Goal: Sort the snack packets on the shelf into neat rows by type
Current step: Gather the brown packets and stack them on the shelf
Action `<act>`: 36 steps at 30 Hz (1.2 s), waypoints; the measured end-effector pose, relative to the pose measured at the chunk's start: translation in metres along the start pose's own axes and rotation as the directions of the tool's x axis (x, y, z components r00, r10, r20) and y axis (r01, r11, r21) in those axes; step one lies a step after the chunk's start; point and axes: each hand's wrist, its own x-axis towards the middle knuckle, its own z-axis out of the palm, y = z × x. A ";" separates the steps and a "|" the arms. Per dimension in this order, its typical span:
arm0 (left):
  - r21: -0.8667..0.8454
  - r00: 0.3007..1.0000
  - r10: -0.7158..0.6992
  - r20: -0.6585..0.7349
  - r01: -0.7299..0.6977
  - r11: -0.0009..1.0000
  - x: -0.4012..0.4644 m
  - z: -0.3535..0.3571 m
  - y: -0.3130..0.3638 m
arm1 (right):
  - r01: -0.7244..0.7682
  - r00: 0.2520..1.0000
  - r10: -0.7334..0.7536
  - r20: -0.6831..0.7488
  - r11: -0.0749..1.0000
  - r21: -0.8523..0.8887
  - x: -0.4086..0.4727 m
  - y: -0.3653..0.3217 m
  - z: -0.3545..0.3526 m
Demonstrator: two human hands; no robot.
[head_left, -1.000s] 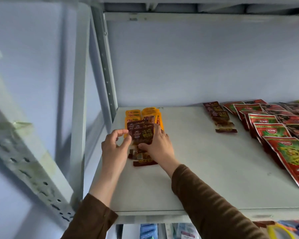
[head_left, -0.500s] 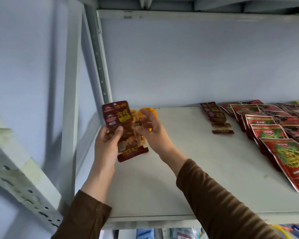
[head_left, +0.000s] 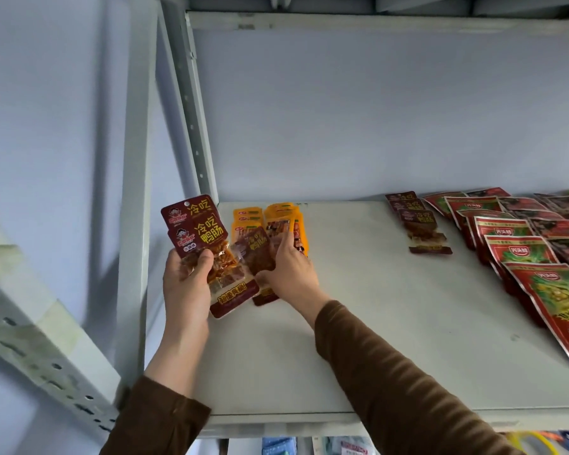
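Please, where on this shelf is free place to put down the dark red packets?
The white metal shelf is bare between the orange packets and the row of small dark red packets, and forward to its front edge. The right end, with large red packets, is crowded.

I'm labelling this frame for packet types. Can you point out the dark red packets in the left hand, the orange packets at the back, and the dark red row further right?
dark red packets (head_left: 197,229), head view, printed front.
orange packets (head_left: 247,221), head view, left stack's front.
dark red row (head_left: 419,218), head view, front packet's label.
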 end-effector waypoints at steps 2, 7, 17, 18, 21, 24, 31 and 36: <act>0.003 0.998 -0.021 0.052 0.021 1.000 -0.002 0.003 0.001 | -0.034 0.998 0.023 0.053 0.972 0.230 -0.001 0.004 -0.006; -0.010 0.965 -0.044 0.257 0.048 0.999 -0.015 0.024 0.007 | -0.010 0.998 -0.046 0.046 0.592 0.806 -0.007 0.009 -0.043; 0.102 0.867 -0.050 0.496 -0.002 0.995 -0.055 0.109 0.000 | -0.020 1.000 -0.011 0.024 0.297 0.955 -0.030 0.046 -0.096; 0.100 0.857 -0.055 0.512 0.004 0.995 -0.060 0.118 -0.001 | -0.004 1.000 0.001 0.004 0.309 0.951 -0.031 0.054 -0.100; 0.092 0.826 -0.088 0.556 0.045 0.995 -0.074 0.147 -0.009 | 0.044 0.996 0.050 -0.076 0.466 0.884 -0.036 0.081 -0.116; 0.104 0.793 -0.168 0.585 0.132 0.986 -0.091 0.181 -0.021 | 0.051 0.974 0.108 -0.201 0.756 0.653 -0.039 0.114 -0.137; 0.512 0.697 -0.269 0.664 -0.163 0.843 -0.106 0.275 -0.045 | -0.289 0.914 0.373 -0.158 0.874 0.391 -0.027 0.198 -0.193; 0.730 0.730 -0.197 0.654 -0.541 0.418 -0.087 0.302 -0.065 | -0.357 0.898 0.397 -0.188 0.909 0.215 -0.010 0.225 -0.198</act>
